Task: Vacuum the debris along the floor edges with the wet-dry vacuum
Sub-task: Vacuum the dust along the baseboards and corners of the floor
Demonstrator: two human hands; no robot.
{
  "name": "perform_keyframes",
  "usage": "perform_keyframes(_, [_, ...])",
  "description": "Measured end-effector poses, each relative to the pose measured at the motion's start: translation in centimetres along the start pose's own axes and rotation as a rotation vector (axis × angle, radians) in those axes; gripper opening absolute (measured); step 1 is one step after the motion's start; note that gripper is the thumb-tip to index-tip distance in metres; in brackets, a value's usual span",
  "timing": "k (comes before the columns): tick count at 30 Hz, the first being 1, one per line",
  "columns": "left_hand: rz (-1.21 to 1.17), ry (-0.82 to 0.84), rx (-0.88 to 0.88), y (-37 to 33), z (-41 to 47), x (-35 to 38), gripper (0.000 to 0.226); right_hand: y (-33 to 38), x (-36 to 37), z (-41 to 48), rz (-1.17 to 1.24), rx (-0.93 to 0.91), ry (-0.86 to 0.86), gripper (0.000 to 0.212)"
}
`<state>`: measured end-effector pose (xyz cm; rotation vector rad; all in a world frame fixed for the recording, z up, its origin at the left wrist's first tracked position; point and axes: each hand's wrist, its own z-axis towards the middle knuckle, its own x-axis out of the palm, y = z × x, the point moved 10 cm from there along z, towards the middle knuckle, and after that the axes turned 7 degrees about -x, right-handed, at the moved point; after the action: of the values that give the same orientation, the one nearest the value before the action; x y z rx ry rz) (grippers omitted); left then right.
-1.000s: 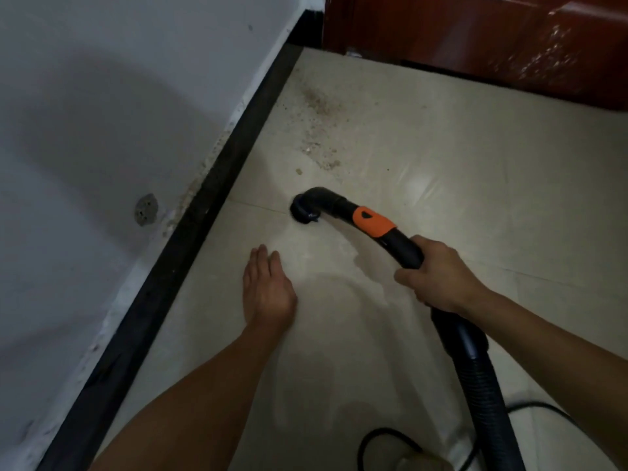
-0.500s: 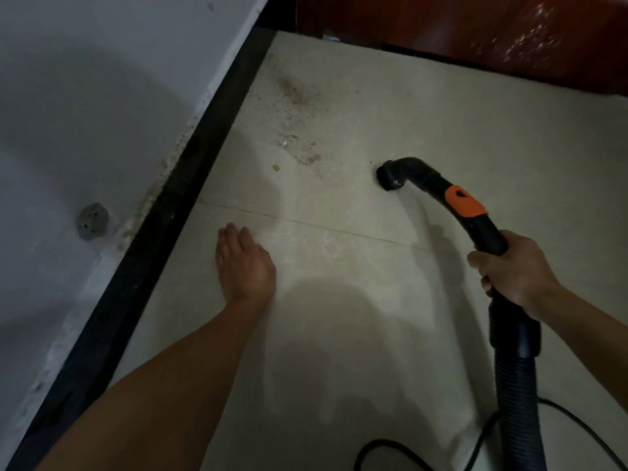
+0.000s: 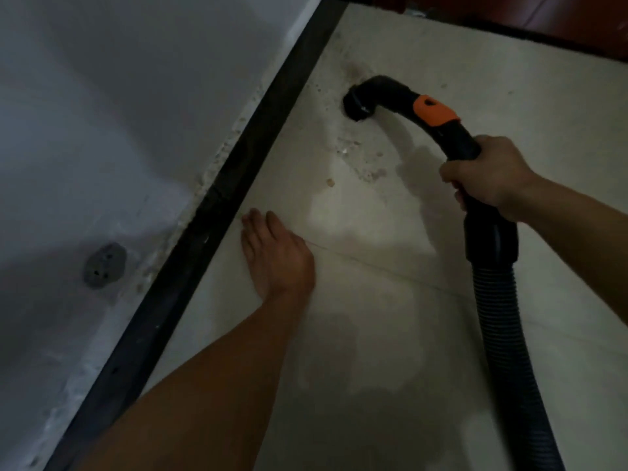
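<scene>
My right hand [image 3: 489,180] grips the black curved handle of the vacuum hose, just below its orange slider [image 3: 433,112]. The hose's round nozzle [image 3: 356,105] points down at the pale tile floor, at the far end of a patch of crumbly debris [image 3: 360,158]. The ribbed black hose [image 3: 506,334] runs back toward the lower right. My left hand [image 3: 275,256] rests flat on the tile with fingers straight, close to the black baseboard [image 3: 238,171]. More grit lies along the top of the baseboard.
A white wall [image 3: 119,113] rises on the left, with a grey oval fitting [image 3: 105,265] low on it. Dark red wood [image 3: 543,22] runs across the far end of the floor. A tile joint crosses the floor beside my left hand.
My right hand has swung the nozzle forward and left, from the open tile onto the debris near the baseboard. My left hand stays flat on the floor.
</scene>
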<state>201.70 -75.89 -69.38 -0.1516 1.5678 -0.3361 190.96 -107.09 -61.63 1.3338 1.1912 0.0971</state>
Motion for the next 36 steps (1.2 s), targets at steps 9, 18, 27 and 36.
perform_keyframes(9, [0.057, 0.01, -0.008, 0.1, 0.1, 0.3, 0.059, 3.9, 6.2, 2.3, -0.003, -0.082, 0.163, 0.015])
perform_keyframes(18, [0.047, 0.067, -0.044, 0.0, 0.8, 0.4, 0.06, 5.5, 5.1, 1.8, -0.051, -0.039, 0.315, 0.014])
perform_keyframes(27, [0.04, 0.061, -0.034, -0.1, 0.9, 0.3, 0.059, 5.6, 1.0, 3.7, -0.163, -0.011, 0.209, 0.013])
perform_keyframes(36, [0.042, 0.062, -0.035, 0.0, 0.9, 0.2, 0.06, 4.3, -0.2, 0.7, -0.243, -0.023, 0.355, 0.015])
